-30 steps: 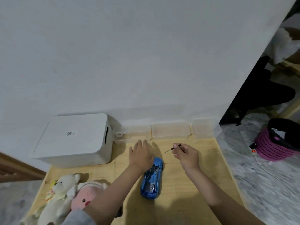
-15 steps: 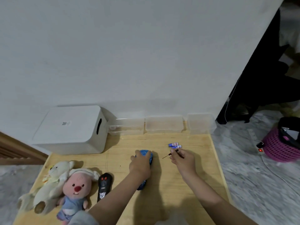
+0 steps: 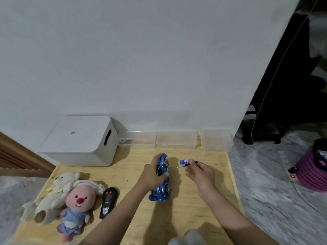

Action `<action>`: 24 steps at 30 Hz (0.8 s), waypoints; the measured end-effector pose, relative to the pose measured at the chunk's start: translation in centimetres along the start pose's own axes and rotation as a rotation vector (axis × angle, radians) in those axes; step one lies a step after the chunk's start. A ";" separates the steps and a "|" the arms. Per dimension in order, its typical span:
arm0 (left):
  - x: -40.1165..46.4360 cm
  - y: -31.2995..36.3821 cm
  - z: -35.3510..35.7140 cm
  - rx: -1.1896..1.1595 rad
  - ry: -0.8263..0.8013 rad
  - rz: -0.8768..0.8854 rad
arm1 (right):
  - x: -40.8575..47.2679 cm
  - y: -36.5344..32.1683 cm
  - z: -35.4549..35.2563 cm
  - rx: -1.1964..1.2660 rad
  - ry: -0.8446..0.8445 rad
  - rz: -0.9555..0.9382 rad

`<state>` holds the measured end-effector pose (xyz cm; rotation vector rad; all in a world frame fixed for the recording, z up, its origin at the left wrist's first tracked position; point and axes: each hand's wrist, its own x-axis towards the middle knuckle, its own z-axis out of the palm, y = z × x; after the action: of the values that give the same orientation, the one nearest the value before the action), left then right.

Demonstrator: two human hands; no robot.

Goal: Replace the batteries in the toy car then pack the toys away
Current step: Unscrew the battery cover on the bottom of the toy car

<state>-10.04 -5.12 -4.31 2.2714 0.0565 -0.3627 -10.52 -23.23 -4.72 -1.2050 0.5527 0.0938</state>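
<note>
Left hand [image 3: 154, 174] grips the blue toy car [image 3: 161, 181], fingers curled over its body; the car is tipped onto its side on the wooden bench [image 3: 177, 214], wheels facing the right hand. Right hand [image 3: 200, 172] sits just beside the car, apart from it, pinching a thin screwdriver [image 3: 187, 164] between thumb and fingers, with the tip pointing toward the car. Two small blue batteries [image 3: 184, 161] lie on the bench just beyond the right hand's fingertips, touching or nearly touching the screwdriver shaft; cannot tell which. Well to the outer side of the left hand: a black remote control [image 3: 108, 202], then a pink plush toy [image 3: 77, 207] overlapping a cream plush toy [image 3: 53, 197]. Beyond the left hand, a white lidded storage box [image 3: 79, 140] stands against the wall; beyond both hands, a row of clear plastic containers [image 3: 177, 139].
</note>
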 end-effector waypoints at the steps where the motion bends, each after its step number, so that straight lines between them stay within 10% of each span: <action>1: -0.1 0.6 -0.1 -0.113 0.010 0.051 | 0.1 -0.3 0.0 0.072 -0.004 0.074; 12: -0.2 5.8 0.8 -0.784 -0.034 0.042 | 0.3 -2.2 0.6 0.533 -0.040 0.472; 24: 0.3 6.4 1.3 -0.566 0.191 0.100 | 0.5 -4.5 1.5 0.483 0.014 0.276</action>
<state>-9.06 -10.36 -0.54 1.7326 0.1259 -0.0594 -7.96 -23.62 -0.74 -0.6564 0.7045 0.1749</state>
